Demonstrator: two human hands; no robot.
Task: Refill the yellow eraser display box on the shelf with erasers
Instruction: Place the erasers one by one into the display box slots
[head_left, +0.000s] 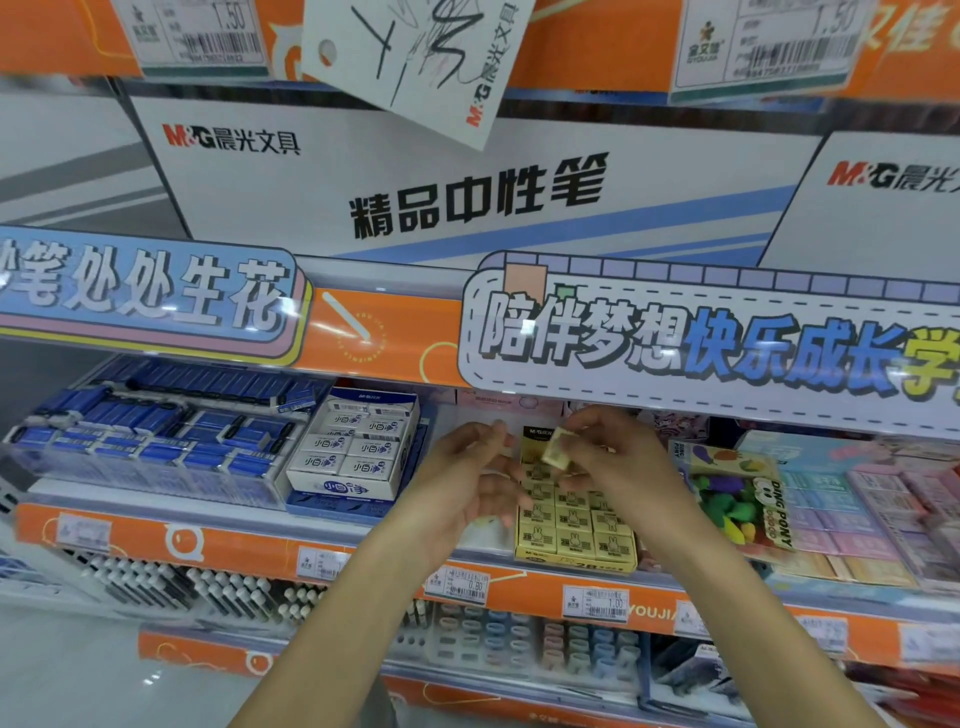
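The yellow eraser display box (571, 560) stands on the middle shelf, right of centre, with several yellow bunny-print erasers (573, 519) in rows inside. My right hand (613, 457) holds one yellow eraser (556, 448) between thumb and fingertips, tilted, just above the box's back rows. My left hand (467, 478) hovers to the left of the box with its fingers spread and curled, palm turned toward the box; I see nothing in it. Both forearms reach up from the bottom of the view.
A white eraser box (358, 457) and blue eraser trays (156, 441) sit to the left. A DING PONY pack (737, 493) and pastel erasers (852, 499) lie on the right. An overhanging sign (727, 343) hangs close above. Price tags (460, 584) line the shelf edge.
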